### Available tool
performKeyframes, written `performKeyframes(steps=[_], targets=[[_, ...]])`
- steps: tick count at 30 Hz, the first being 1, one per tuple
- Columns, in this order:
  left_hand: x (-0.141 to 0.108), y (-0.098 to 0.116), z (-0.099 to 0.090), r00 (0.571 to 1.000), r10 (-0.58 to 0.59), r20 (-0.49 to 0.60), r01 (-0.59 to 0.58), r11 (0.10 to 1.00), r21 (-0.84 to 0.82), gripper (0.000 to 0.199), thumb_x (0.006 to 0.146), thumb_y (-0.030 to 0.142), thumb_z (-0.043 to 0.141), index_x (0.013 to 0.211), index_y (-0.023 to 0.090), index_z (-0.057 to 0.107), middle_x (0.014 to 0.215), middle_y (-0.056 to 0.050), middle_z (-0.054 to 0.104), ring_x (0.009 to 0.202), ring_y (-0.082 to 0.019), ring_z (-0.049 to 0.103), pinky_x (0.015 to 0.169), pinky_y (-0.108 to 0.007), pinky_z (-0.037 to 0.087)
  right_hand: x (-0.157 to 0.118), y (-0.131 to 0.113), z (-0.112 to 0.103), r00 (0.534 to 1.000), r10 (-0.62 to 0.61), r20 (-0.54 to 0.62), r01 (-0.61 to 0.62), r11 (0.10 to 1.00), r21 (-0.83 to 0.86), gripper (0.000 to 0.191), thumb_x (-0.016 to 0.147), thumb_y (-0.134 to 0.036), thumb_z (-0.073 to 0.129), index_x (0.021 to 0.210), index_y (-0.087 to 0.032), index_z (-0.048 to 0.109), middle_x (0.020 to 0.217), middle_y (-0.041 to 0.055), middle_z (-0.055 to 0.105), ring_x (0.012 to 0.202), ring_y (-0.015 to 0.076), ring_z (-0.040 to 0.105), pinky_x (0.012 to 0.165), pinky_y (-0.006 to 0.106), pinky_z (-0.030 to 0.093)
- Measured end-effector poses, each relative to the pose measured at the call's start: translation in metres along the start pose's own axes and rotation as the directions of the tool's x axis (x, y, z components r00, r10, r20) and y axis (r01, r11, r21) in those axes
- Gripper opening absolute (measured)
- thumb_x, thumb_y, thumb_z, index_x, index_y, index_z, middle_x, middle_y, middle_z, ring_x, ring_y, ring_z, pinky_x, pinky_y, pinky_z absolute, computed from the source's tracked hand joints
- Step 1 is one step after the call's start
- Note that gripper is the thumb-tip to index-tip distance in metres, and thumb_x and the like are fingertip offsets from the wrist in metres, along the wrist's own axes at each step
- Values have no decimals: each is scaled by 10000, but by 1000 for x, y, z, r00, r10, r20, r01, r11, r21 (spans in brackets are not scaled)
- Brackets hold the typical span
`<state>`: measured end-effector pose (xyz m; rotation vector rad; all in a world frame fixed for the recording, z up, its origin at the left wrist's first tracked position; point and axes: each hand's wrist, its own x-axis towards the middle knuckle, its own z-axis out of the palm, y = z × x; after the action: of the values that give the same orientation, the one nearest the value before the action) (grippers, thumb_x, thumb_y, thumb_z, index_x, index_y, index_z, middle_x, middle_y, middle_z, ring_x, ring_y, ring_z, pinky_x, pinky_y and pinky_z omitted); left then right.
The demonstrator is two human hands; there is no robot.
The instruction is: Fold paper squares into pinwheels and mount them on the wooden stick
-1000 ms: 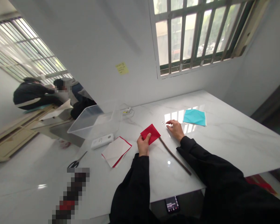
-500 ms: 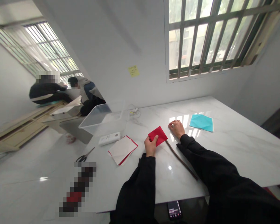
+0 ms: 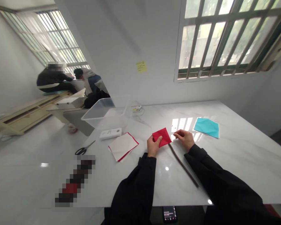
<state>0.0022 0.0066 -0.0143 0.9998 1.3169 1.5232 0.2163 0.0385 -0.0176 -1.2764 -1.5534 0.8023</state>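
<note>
The red paper square [image 3: 162,137] is sitting at the centre of the view over the white marble table [image 3: 245,175], and the left hand [image 3: 154,147] is pinching its lower corner, with the thumb pressing on top and the other fingers hidden beneath, apparently to keep it steady. The right hand [image 3: 184,139] is reaching in from 3 o'clock, its fingers [image 3: 177,134] loosely bent and parted just beside the paper, gripping nothing visible. A thin dark stick [image 3: 183,165] is lying at 5 o'clock, seemingly kept within reach. A blue paper square [image 3: 206,127] is lying flat at 3 o'clock, and a white sheet with red edges [image 3: 123,146] at 9 o'clock. Scissors [image 3: 83,150] are resting at 8 o'clock, a white device [image 3: 110,133] is lying at 9 o'clock, and a clear plastic box [image 3: 100,112] is standing at 10 o'clock. Beyond it, 1 person [image 3: 53,76] and another person [image 3: 91,82] are sitting well apart from the table.
</note>
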Motion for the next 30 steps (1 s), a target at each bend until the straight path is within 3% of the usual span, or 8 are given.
performKeyframes(steps=[6, 11, 14, 17, 23, 30], targets=[[-3, 0, 0, 999, 29, 19, -30, 995, 93, 358, 710, 412, 822, 929, 138, 751, 882, -88, 769, 773, -209, 693, 730, -305, 536, 0, -3, 4, 993, 112, 36, -116, 986, 124, 423, 752, -614, 730, 796, -194, 745, 667, 55, 724, 604, 218, 671, 592, 344, 532], [-2, -2, -1, 998, 24, 55, -30, 994, 104, 367, 741, 418, 799, 979, 145, 745, 922, -97, 772, 821, -224, 706, 754, -315, 542, -4, -10, 12, 991, 93, 95, -117, 952, 283, 393, 747, -531, 770, 920, -178, 755, 757, 72, 753, 689, 229, 699, 688, 376, 568], [-2, -1, 0, 997, 26, 68, -33, 994, 103, 344, 741, 405, 796, 957, 143, 742, 924, -104, 773, 813, -227, 707, 752, -320, 545, -9, -18, 17, 986, 78, 146, -123, 934, 336, 312, 744, -469, 783, 897, -200, 748, 801, 68, 763, 745, 242, 714, 722, 379, 578], [-5, 2, 2, 997, 31, 74, -41, 990, 138, 316, 743, 394, 790, 932, 145, 744, 898, -104, 772, 788, -230, 706, 727, -321, 545, -15, -25, 21, 985, 38, 171, -84, 959, 270, 227, 769, -435, 758, 860, -227, 753, 796, 47, 760, 728, 233, 694, 702, 363, 559], [-13, 11, 10, 991, 60, 123, -84, 976, 202, 296, 762, 370, 769, 965, 156, 751, 885, -90, 774, 775, -230, 705, 717, -318, 541, -19, -31, 21, 963, -164, 214, 163, 986, 23, 167, 822, -404, 715, 815, -250, 782, 821, 47, 679, 711, 195, 567, 695, 341, 478], [-16, 16, 12, 986, 73, 148, -95, 985, 148, 278, 767, 351, 761, 958, 150, 752, 891, -84, 771, 787, -221, 701, 731, -310, 538, -18, -29, 22, 964, -167, 207, 171, 985, 2, 238, 895, -432, 640, 866, -236, 772, 797, 35, 613, 660, 173, 507, 659, 333, 431]])
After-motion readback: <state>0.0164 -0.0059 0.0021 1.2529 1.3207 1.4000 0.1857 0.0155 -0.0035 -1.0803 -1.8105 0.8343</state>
